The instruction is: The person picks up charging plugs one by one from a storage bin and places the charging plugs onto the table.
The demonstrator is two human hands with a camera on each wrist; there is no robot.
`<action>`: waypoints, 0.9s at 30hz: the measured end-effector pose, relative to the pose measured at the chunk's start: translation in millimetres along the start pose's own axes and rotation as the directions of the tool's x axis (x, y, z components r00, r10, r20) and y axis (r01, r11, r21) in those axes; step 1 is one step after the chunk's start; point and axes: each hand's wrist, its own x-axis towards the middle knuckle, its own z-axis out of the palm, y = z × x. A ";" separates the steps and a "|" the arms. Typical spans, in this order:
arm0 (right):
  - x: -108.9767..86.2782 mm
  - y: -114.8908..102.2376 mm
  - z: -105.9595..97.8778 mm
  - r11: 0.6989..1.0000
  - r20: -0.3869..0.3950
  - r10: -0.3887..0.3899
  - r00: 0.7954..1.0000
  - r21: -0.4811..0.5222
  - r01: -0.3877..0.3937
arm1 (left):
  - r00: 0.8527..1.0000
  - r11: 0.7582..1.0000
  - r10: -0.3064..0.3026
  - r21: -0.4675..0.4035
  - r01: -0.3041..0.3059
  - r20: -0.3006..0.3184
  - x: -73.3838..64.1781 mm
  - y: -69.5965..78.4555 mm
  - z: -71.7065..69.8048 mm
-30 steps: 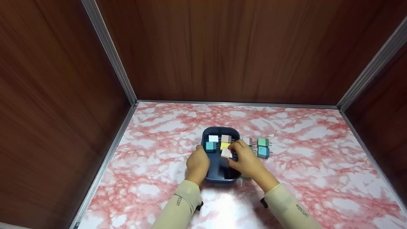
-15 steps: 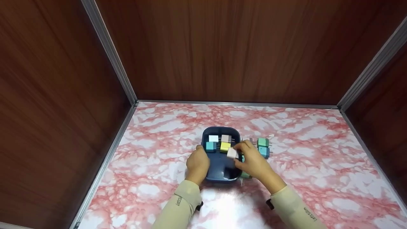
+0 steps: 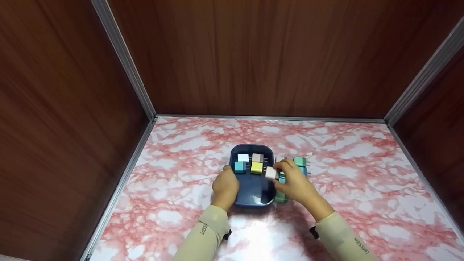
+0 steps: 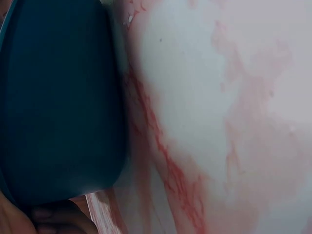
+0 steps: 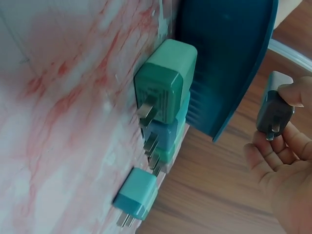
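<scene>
My right hand [image 3: 296,183] pinches a pale charger plug [image 3: 270,173] between thumb and fingers, over the right rim of a dark blue bin [image 3: 248,190]. In the right wrist view that plug [image 5: 275,108] shows a dark grey end with metal prongs, raised above the table beside the bin's wall [image 5: 222,58]. At the bin's left side, my left hand [image 3: 225,185] grips the rim. Inside the bin lie a white plug [image 3: 243,157], a pinkish plug [image 3: 257,157], a teal plug [image 3: 240,167] and a yellow plug [image 3: 256,168].
Right of the bin, several plugs stand on the marbled red-and-white table [image 3: 348,188], among them a green plug [image 3: 299,161] and another green plug [image 3: 281,197]. My right hand partly covers this group. Brown wood-grain panels [image 3: 268,58] enclose the table at the back and sides.
My right hand has moved right with the pale plug, from over the bin's inside to its right rim, uncovering the yellow plug. The left hand and the bin have stayed put.
</scene>
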 end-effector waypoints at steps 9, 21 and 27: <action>-5.1 8.7 -6.9 1.000 -0.026 0.010 1.000 0.008 -0.010 | 1.000 1.000 0.001 -0.009 -0.001 -0.003 0.0 -1.1 -0.2; -9.7 19.0 -13.9 0.999 -0.039 0.036 0.999 -0.023 -0.037 | 1.000 1.000 0.003 -0.018 -0.003 -0.021 -1.6 0.4 -1.3; -11.4 23.7 -15.6 0.999 -0.048 0.032 0.998 -0.004 -0.032 | 1.000 1.000 -0.005 -0.008 0.004 -0.013 -1.1 0.6 -1.0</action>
